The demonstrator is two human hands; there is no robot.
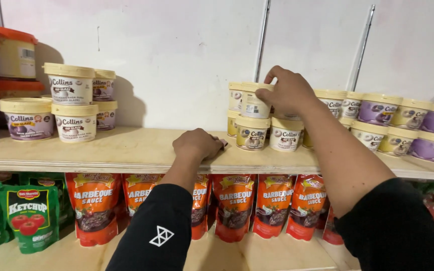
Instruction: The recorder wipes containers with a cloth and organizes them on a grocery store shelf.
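Right hand: the right hand (287, 93) grips the upper cream-lidded tub (253, 102) by its lid rim, fingers clamped on it, at the left end of the right-hand group on the wooden shelf (126, 150).
Left hand: the left hand (197, 144) lies knuckles-up near the shelf's front edge, fingers curled together over something small and dark; what it is cannot be told.
Held tub: a short round plastic pot with a pale yellow lid and white label, stacked on a matching tub (251, 133); a third matching tub (284, 134) stands just beside that one.
Left group of tubs: six visible, near the shelf's left end, stacked two high; the top front tub (69, 83) has a white label, and the low leftmost tub (25, 119) a purple one.
Right row: purple-labelled tubs (377, 109) run toward the shelf's right edge, at least eight showing, smooth and glossy.
Orange-lidded jars: the orange-lidded jars (10, 52), about four and partly cut off, stand at the far left edge.
Lower shelf: five glossy red-orange sauce pouches (94, 207) in a row, soft and flat-bottomed; two green ketchup pouches (28, 217) at the left end.
Shelf: pale plywood, matt, with visible grain.
Sleeves: black sleeves (156, 231) cover both forearms.
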